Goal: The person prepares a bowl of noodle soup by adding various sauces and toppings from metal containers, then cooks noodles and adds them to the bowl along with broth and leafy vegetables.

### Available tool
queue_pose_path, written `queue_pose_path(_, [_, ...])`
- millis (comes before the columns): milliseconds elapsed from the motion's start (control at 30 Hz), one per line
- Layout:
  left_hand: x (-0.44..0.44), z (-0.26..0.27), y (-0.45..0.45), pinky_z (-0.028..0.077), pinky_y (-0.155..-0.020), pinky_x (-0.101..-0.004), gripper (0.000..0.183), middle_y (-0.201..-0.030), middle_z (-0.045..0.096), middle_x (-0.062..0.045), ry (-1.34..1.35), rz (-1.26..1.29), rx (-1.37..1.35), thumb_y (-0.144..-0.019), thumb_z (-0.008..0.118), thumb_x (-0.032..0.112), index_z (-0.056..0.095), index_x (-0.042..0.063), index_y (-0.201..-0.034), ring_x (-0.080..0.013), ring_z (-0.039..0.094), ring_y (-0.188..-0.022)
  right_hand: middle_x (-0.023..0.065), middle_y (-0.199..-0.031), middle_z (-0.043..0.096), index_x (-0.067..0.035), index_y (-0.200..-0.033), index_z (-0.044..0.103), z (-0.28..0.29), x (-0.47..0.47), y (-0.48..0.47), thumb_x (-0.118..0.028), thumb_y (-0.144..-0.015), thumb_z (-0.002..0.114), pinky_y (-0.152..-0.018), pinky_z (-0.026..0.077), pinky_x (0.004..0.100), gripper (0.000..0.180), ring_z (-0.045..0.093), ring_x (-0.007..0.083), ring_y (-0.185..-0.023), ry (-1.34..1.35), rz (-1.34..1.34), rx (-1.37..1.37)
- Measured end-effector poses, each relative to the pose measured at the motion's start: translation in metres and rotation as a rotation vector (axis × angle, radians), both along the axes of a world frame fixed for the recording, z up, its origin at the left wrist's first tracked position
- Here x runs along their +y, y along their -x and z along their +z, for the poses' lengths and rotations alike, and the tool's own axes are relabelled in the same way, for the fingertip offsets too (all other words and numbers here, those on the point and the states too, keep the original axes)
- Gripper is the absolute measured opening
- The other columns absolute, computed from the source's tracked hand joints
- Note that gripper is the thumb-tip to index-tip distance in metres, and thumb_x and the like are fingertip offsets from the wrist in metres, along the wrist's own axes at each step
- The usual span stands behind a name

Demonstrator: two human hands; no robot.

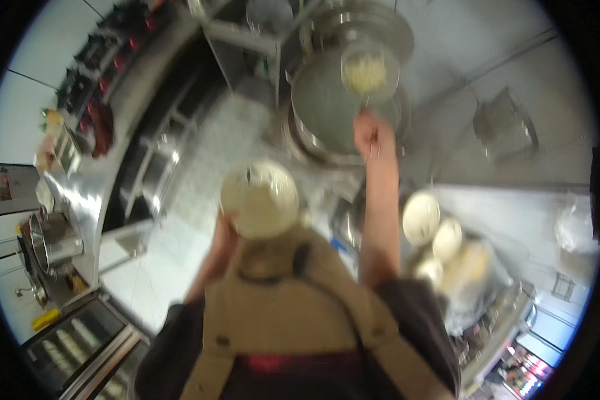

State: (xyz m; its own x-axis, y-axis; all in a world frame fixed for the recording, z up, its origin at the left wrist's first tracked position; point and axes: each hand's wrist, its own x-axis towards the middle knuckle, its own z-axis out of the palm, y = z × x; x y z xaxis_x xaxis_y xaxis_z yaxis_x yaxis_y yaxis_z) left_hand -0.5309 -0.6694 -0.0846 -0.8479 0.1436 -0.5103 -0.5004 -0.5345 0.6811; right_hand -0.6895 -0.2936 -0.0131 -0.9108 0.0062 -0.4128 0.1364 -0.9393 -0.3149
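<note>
My left hand [226,232] holds a cream-coloured bowl [260,200] by its rim in front of my apron. Something pale, perhaps liquid, shows at the bottom of the bowl. Stretched forward, my right hand [374,134] grips the handle of a round strainer or ladle [394,75]; blur hides which. Pale yellow pieces of food [366,73] lie in it. It is above a large round metal pot [320,110] of cloudy greyish liquid.
Another round metal vessel [360,30] stands beyond the pot. On the right are several cream bowls [420,218], a plastic bag [472,280] and a metal container [505,125]. A gas range [92,55] runs along the left, with a steel pot [55,242] nearer me.
</note>
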Motion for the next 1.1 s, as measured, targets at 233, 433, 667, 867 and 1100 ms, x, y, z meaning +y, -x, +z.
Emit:
queue_pose_path(233, [-0.015, 0.016, 0.028, 0.049, -0.092, -0.0408, 0.066, -0.132, 0.050, -0.011, 0.031, -0.051, -0.184, -0.079, 0.051, 0.018, 0.033, 0.011, -0.142, -0.0262, 0.053, -0.116, -0.0037, -0.067, 0.036, 0.000, -0.089, 0.047, 0.003, -0.015, -0.033, -0.004, -0.095, 0.046, -0.040, 0.025, 0.0192, 0.007, 0.033, 0.0051, -0.049, -0.028, 0.054, -0.073])
queue_pose_path(433, [0.005, 0.018, 0.061, 0.050, -0.091, -0.0399, 0.066, -0.133, 0.048, -0.012, 0.037, -0.010, -0.131, -0.079, 0.051, 0.018, 0.033, 0.011, -0.142, -0.0259, 0.051, -0.119, -0.0056, -0.060, 0.031, 0.003, -0.102, 0.052, 0.055, 0.008, 0.009, -0.009, -0.096, 0.048, -0.035, 0.021, 0.0193, 0.014, 0.029, 0.0028, -0.044, 0.020, 0.159, -0.068])
queue_pose_path(667, [0.011, 0.021, 0.063, 0.046, -0.097, -0.0419, 0.066, -0.135, 0.047, -0.012, 0.074, -0.043, -0.135, -0.081, 0.050, 0.020, 0.031, 0.011, -0.144, -0.0273, 0.051, -0.121, -0.0030, -0.065, 0.039, 0.000, -0.093, 0.051, 0.027, 0.012, 0.035, -0.004, -0.095, 0.048, -0.039, 0.027, 0.0220, 0.005, 0.033, 0.0059, -0.046, 0.141, 0.120, -0.071])
queue_pose_path(867, [-0.007, 0.002, 0.035, 0.041, -0.103, -0.0399, 0.059, -0.134, 0.047, -0.012, 0.030, -0.086, -0.165, -0.083, 0.051, 0.021, 0.035, 0.011, -0.140, -0.0260, 0.047, -0.124, 0.0021, -0.073, 0.043, 0.001, -0.081, 0.048, 0.047, -0.012, -0.027, 0.002, -0.084, 0.045, -0.054, 0.040, 0.0217, 0.005, 0.044, 0.0121, -0.062, 0.501, -0.052, -0.121])
queue_pose_path(1100, [0.000, 0.002, 0.029, 0.041, -0.104, -0.0413, 0.061, -0.139, 0.045, -0.012, -0.093, -0.017, -0.110, -0.087, 0.049, 0.018, 0.031, 0.010, -0.145, -0.0263, 0.046, -0.127, -0.0009, -0.067, 0.040, -0.006, -0.074, 0.048, 0.035, -0.021, 0.016, -0.001, -0.085, 0.046, -0.050, 0.036, 0.0207, 0.013, 0.041, 0.0102, -0.059, 0.086, -0.010, 0.095])
